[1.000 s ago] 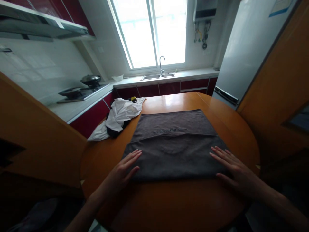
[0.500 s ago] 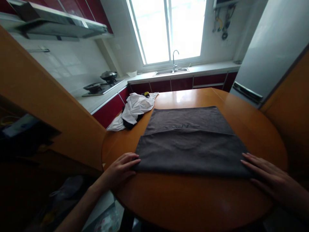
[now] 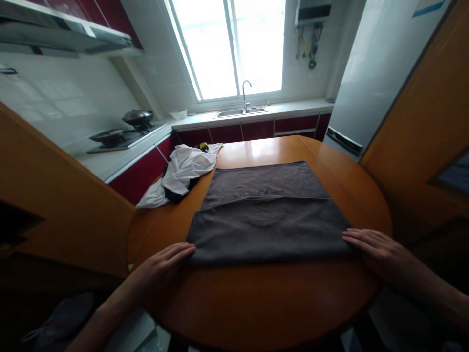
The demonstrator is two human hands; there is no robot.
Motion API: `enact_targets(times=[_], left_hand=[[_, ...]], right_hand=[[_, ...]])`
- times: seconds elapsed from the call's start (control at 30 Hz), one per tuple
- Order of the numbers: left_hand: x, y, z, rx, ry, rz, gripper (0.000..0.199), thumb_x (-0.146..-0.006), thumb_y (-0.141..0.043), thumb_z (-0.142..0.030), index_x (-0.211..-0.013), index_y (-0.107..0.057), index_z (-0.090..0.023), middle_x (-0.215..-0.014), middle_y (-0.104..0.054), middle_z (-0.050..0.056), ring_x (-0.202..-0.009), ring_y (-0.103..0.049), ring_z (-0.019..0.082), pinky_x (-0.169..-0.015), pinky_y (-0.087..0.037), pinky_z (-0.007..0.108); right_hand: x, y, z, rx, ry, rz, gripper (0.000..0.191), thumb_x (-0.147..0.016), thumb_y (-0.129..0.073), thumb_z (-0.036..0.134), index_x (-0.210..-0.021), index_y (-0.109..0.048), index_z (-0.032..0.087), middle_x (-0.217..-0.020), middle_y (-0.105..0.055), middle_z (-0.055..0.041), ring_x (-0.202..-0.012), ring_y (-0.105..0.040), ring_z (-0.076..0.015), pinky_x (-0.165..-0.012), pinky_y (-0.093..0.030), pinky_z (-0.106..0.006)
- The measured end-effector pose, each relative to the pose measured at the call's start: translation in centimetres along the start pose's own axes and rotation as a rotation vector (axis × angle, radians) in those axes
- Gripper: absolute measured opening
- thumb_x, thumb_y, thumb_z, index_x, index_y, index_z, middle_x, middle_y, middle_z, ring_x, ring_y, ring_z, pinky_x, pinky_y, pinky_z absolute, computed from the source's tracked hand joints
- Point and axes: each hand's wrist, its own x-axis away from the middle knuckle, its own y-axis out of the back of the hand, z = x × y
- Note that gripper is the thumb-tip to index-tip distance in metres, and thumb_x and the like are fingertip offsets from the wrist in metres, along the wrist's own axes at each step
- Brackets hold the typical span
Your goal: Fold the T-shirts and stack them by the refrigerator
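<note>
A dark grey cloth [image 3: 264, 230] lies flat on the round wooden table [image 3: 256, 303], its near part folded over the far part. Dark marks like a print show just beyond the fold's edge. My left hand [image 3: 166, 259] is at the cloth's near left corner, fingers pressed together on it and the thumb hidden. At the near right corner, my right hand [image 3: 377, 247] has its fingers closed over the cloth's edge, its thumb also out of sight.
A crumpled white cloth [image 3: 186, 166] with black parts lies at the table's left edge, beside a small yellow and black object [image 3: 203, 146]. Beyond are a counter with a sink [image 3: 242, 112], a stove with pans [image 3: 137, 117] and a tall fridge [image 3: 370, 73] at right.
The view has shifted, so the table and cloth appear further left. The fingers of both hands have drawn together at the cloth's near corners. The cloth keeps its folded shape.
</note>
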Motion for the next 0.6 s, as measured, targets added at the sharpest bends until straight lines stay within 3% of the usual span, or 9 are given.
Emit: enact_targets(times=[0.17, 0.43, 0.6], left_hand=[[-0.3, 0.0, -0.3, 0.043, 0.036, -0.024, 0.045, -0.093, -0.046, -0.013, -0.13, -0.066, -0.029, -0.129, -0.068, 0.003, -0.113, -0.069, 0.02, -0.098, -0.056, 0.027], [0.3, 0.2, 0.5, 0.073, 0.026, -0.091, 0.038, -0.095, -0.046, -0.015, -0.122, -0.069, -0.027, -0.12, -0.073, 0.004, -0.106, -0.072, 0.019, -0.095, -0.058, 0.027], [0.9, 2.1, -0.1, 0.169, 0.03, -0.112, 0.029, -0.093, -0.053, -0.017, -0.113, -0.072, -0.026, -0.113, -0.074, 0.005, -0.101, -0.073, 0.019, -0.09, -0.058, 0.023]], right_hand=[[0.3, -0.5, 0.0, -0.028, -0.065, -0.043, 0.039, -0.09, -0.051, 0.015, -0.122, -0.07, 0.026, -0.127, -0.068, -0.0079, -0.115, -0.066, -0.0268, -0.097, -0.055, -0.043], [-1.0, 1.6, 0.1, -0.145, -0.035, -0.151, 0.032, -0.088, -0.057, 0.015, -0.112, -0.072, 0.029, -0.111, -0.074, -0.004, -0.105, -0.069, -0.0234, -0.096, -0.056, -0.039], [-0.6, 3.4, 0.6, -0.271, -0.1, -0.172, 0.031, -0.085, -0.063, 0.019, -0.113, -0.069, 0.033, -0.113, -0.073, -0.0053, -0.104, -0.07, -0.0264, -0.088, -0.061, -0.036]])
